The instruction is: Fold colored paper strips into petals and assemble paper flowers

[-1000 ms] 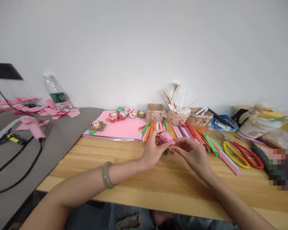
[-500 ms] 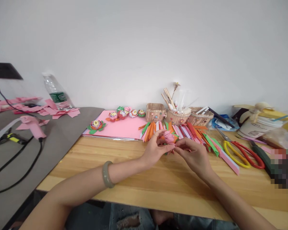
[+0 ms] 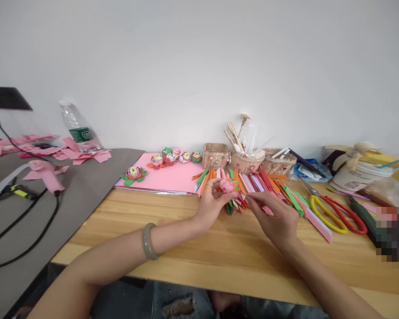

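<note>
A small pink folded-paper flower with some orange and green on its right side is pinched between the thumb and fingers of my left hand. Just to its right, my right hand has thumb and fingertips pressed together, apart from my left thumb. Whatever lies between those fingertips is too small to make out. Behind and below both hands spreads a pile of folded paper strips in orange, red, pink, white and green.
Finished paper flowers sit on a pink paper stack at left. Decorated baskets line the wall. Scissors lie at right, near a white tub. A pink glue gun and a bottle are far left.
My right hand has moved slightly right, away from the flower. My left hand has turned and shifted the flower a little left, showing more of its orange and green side.
</note>
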{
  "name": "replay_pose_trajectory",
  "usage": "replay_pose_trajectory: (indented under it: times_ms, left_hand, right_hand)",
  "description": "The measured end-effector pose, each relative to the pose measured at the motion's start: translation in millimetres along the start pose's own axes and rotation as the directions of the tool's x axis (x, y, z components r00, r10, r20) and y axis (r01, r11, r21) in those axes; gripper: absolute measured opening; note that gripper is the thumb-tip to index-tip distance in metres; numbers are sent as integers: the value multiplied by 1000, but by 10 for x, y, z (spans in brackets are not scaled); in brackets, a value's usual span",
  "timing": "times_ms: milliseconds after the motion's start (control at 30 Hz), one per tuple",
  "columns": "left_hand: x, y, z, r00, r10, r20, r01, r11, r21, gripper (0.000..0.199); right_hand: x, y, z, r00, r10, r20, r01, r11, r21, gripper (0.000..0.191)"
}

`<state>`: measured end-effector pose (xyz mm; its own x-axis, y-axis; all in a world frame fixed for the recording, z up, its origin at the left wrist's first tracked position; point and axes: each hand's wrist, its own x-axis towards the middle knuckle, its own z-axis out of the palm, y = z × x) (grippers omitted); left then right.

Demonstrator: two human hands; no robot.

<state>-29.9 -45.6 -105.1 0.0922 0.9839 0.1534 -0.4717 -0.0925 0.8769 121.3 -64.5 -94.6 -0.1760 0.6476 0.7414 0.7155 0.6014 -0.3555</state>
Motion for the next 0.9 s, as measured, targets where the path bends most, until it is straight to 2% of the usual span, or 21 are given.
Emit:
replay_pose_trajectory:
  times_ms: [100, 267, 367, 467, 600, 733, 900]
  left_hand:
    - [-3, 5, 4, 999, -45, 10, 46, 997, -66, 37]
    - [-19, 31, 20, 996, -86, 20, 87, 990, -108, 35]
    - [-22, 41, 32, 995, -101, 27, 104, 984, -145, 35]
    - [-21, 46, 37, 991, -120, 59, 129, 977, -168, 33]
    - [-16, 48, 27, 989, -132, 67, 143, 968, -208, 32]
    - [-13, 49, 11, 985, -135, 109, 157, 961, -230, 32]
    - [-23, 48, 10, 974, -172, 144, 199, 959, -200, 41]
  right_hand:
    - [-8, 31, 2, 998, -59, -11, 59, 998, -18, 17]
    - [-30, 67, 8, 984, -158, 78, 159, 987, -3, 22]
    - [-37, 78, -3, 984, -162, 75, 162, 987, 3, 23]
    - [-33, 78, -14, 991, -128, 48, 128, 992, 12, 25]
    - [-19, 51, -36, 992, -100, 81, 92, 992, 89, 22]
    - [18, 30, -53, 998, 29, 54, -37, 987, 157, 17]
    - [72, 40, -61, 978, 168, 124, -195, 945, 263, 12]
